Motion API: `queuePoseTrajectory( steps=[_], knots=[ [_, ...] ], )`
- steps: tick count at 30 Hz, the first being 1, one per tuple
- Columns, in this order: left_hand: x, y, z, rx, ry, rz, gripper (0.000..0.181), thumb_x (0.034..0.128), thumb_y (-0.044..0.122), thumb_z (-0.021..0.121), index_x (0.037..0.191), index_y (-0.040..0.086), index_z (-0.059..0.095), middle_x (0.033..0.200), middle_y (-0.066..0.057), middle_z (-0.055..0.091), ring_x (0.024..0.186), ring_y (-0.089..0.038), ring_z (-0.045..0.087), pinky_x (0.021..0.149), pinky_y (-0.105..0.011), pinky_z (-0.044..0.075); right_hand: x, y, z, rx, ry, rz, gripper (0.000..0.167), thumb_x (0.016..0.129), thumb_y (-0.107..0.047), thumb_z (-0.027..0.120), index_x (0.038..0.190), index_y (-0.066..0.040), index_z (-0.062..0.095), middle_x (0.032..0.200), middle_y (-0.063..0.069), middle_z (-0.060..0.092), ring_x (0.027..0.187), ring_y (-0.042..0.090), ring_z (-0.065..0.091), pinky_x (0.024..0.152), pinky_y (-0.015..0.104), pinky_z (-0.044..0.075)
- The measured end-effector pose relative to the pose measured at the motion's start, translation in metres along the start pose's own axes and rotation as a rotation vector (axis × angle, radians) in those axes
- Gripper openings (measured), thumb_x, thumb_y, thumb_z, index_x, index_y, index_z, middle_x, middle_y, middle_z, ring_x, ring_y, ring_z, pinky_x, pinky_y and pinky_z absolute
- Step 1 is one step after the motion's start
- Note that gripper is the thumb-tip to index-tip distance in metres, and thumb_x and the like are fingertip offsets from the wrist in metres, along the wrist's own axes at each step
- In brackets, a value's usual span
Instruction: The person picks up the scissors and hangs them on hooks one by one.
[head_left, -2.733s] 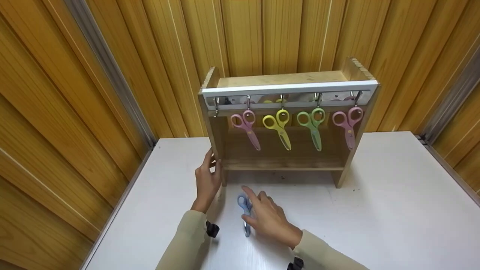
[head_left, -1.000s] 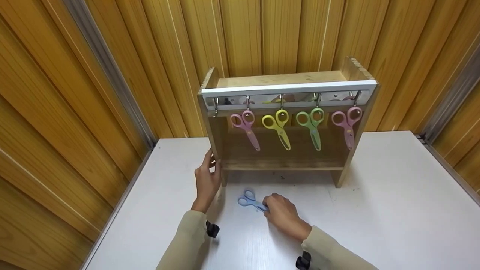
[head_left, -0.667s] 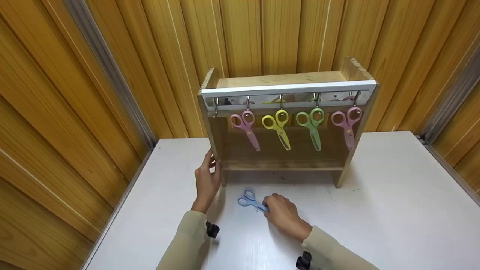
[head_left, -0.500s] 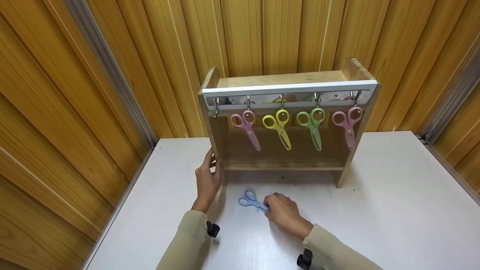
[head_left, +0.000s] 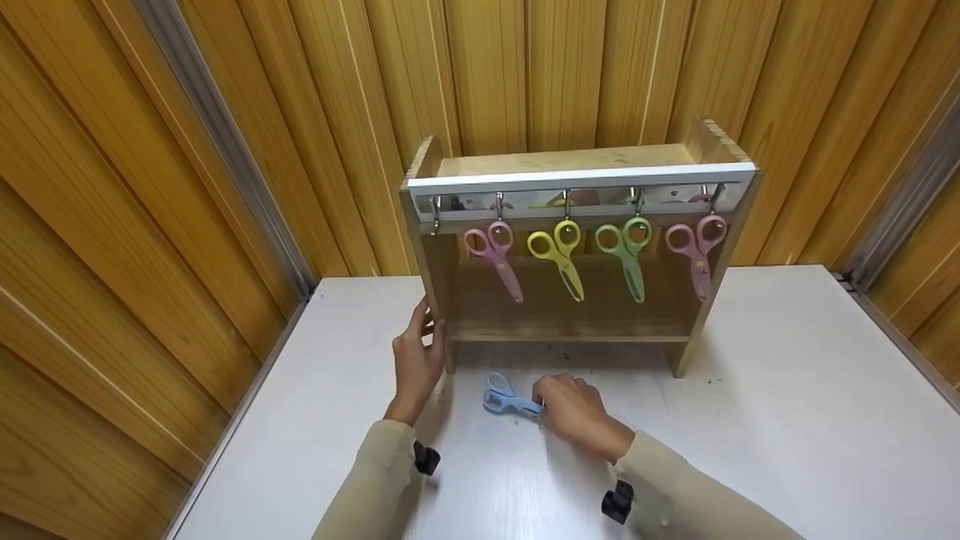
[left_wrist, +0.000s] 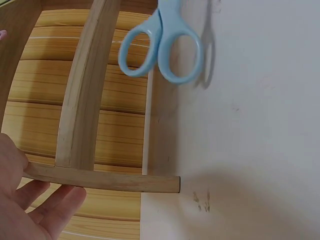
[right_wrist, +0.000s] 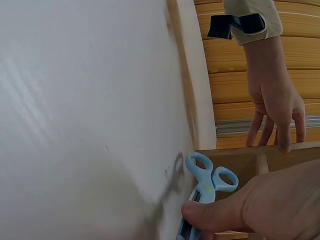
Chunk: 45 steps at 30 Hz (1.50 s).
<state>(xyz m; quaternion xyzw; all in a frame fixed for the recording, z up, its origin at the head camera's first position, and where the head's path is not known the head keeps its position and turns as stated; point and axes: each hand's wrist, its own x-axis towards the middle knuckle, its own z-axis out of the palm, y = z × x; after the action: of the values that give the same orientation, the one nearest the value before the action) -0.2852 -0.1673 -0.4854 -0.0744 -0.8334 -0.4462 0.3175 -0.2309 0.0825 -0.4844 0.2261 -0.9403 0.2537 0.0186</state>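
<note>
Blue scissors point(head_left: 508, 403) are in my right hand point(head_left: 579, 411), which pinches them by the blades between thumb and fingers. The blade tips are hidden in the hand. Both handle loops point left, and the scissors point(right_wrist: 206, 190) cast a separate shadow on the table in the right wrist view. My left hand point(head_left: 418, 369) holds the left side panel of a wooden rack point(head_left: 570, 330), thumb at the front edge and fingers on the outer face. On the rack's hooks hang pink scissors point(head_left: 495, 259), yellow scissors point(head_left: 559, 259), green scissors point(head_left: 628, 255) and another pink pair point(head_left: 697, 255).
A bare metal hook point(head_left: 435, 216) is at the left end of the rack's metal rail point(head_left: 600, 178). The rack stands on a white table point(head_left: 780, 405), with wood-panelled walls point(head_left: 562, 67) behind and at both sides.
My right hand went from hovering over the scissors to pinching the blades, and the scissors turned sideways. Lately both rose slightly and shifted a little right. My left hand stayed on the rack.
</note>
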Motion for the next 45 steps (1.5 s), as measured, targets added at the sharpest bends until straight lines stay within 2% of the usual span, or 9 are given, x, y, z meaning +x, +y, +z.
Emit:
queuePoseTrajectory(
  steps=[6, 11, 17, 27, 33, 36, 39, 45],
  knots=[
    [0.001, -0.002, -0.001, 0.01, 0.004, 0.012, 0.05, 0.1015, 0.007, 0.064, 0.149, 0.009, 0.051, 0.13, -0.016, 0.069, 0.101, -0.03, 0.074, 0.082, -0.038, 0.064, 0.002, -0.007, -0.018, -0.005, 0.034, -0.014, 0.015, 0.079, 0.004, 0.077, 0.077, -0.01, 0.077, 0.073, 0.003, 0.07, 0.061, 0.018, 0.053, 0.05, 0.039, 0.045],
    [0.001, -0.002, 0.0, 0.002, 0.005, 0.014, 0.048, 0.1012, 0.007, 0.064, 0.148, 0.009, 0.053, 0.128, -0.017, 0.07, 0.1, -0.03, 0.074, 0.079, -0.039, 0.065, 0.004, -0.018, -0.036, 0.016, 0.063, -0.021, 0.013, 0.084, 0.002, 0.079, 0.082, -0.011, 0.078, 0.072, -0.003, 0.069, 0.063, 0.014, 0.056, 0.052, 0.035, 0.049],
    [0.001, -0.002, 0.0, -0.01, -0.006, 0.003, 0.05, 0.1018, 0.007, 0.063, 0.15, 0.009, 0.051, 0.131, -0.016, 0.068, 0.102, -0.031, 0.073, 0.085, -0.043, 0.063, 0.005, -0.034, -0.057, 0.055, 0.065, -0.013, 0.01, 0.087, -0.003, 0.081, 0.09, -0.012, 0.079, 0.079, -0.005, 0.07, 0.068, 0.013, 0.058, 0.057, 0.034, 0.051],
    [0.001, -0.004, 0.001, -0.006, 0.028, 0.037, 0.049, 0.1006, 0.005, 0.064, 0.148, 0.008, 0.053, 0.126, -0.019, 0.07, 0.099, -0.033, 0.074, 0.083, -0.047, 0.063, 0.012, -0.06, -0.089, 0.141, 0.146, -0.106, 0.01, 0.086, -0.002, 0.082, 0.092, -0.01, 0.078, 0.08, -0.004, 0.064, 0.072, 0.013, 0.061, 0.063, 0.033, 0.054],
    [0.0, -0.003, 0.001, 0.007, 0.037, 0.036, 0.048, 0.0997, 0.005, 0.066, 0.147, 0.005, 0.054, 0.126, -0.016, 0.071, 0.099, -0.032, 0.074, 0.083, -0.042, 0.064, 0.018, -0.074, -0.094, 0.228, 0.216, -0.153, 0.011, 0.086, -0.004, 0.082, 0.095, -0.01, 0.078, 0.083, -0.003, 0.065, 0.074, 0.012, 0.063, 0.066, 0.032, 0.056],
    [-0.001, -0.003, 0.001, 0.014, 0.047, 0.038, 0.042, 0.0991, 0.003, 0.066, 0.141, 0.005, 0.058, 0.122, -0.016, 0.073, 0.095, -0.032, 0.075, 0.075, -0.037, 0.065, 0.024, -0.081, -0.093, 0.296, 0.267, -0.194, 0.011, 0.086, -0.003, 0.082, 0.094, -0.009, 0.078, 0.083, -0.003, 0.065, 0.073, 0.01, 0.063, 0.066, 0.03, 0.057],
    [-0.001, -0.003, 0.001, 0.014, 0.051, 0.036, 0.042, 0.099, 0.002, 0.066, 0.14, 0.005, 0.058, 0.12, -0.018, 0.073, 0.094, -0.032, 0.075, 0.072, -0.037, 0.065, 0.032, -0.087, -0.091, 0.363, 0.327, -0.227, 0.01, 0.086, -0.003, 0.082, 0.092, -0.009, 0.078, 0.081, -0.003, 0.065, 0.071, 0.009, 0.062, 0.064, 0.027, 0.057],
    [0.0, -0.001, 0.001, 0.008, 0.037, 0.044, 0.05, 0.1003, 0.004, 0.065, 0.149, 0.006, 0.052, 0.125, -0.018, 0.071, 0.101, -0.033, 0.074, 0.084, -0.047, 0.063, 0.047, -0.097, -0.086, 0.476, 0.397, -0.235, 0.01, 0.086, -0.003, 0.082, 0.094, -0.007, 0.078, 0.08, -0.002, 0.066, 0.069, 0.011, 0.062, 0.061, 0.025, 0.055]
  ],
)
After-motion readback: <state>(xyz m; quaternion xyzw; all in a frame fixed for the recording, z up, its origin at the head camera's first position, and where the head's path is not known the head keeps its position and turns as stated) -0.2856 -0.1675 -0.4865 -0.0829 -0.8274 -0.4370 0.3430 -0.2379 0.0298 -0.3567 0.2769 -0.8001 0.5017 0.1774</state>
